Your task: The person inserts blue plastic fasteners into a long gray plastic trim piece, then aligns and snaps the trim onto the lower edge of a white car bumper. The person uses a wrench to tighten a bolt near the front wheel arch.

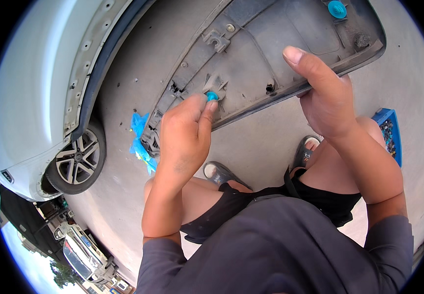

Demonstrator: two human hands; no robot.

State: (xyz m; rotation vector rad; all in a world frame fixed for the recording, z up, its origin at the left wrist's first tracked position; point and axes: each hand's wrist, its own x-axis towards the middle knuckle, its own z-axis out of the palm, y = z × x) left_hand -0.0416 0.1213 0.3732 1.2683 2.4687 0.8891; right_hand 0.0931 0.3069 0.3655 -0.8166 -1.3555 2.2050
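Observation:
A dark grey plastic car trim panel (285, 34), its ribbed inner side facing me, is held slanted in front of me. My left hand (185, 125) pinches a blue plastic trim clip (212, 96) between thumb and forefinger, at a bracket on the panel. The clip's lower part is hidden by the fingers. My right hand (327, 90) grips the panel's near edge, thumb over the inner side and fingers underneath, mostly out of sight. Another blue clip (337, 9) sits in the panel near its far right corner.
A blue bin (387, 134) of small mixed fasteners stands on the ground by my right knee. Left of my legs lies a crumpled blue plastic bag (141, 142). A pale car body (30, 88) with a wheel (78, 157) fills the left side. A white vehicle (84, 255) is farther off.

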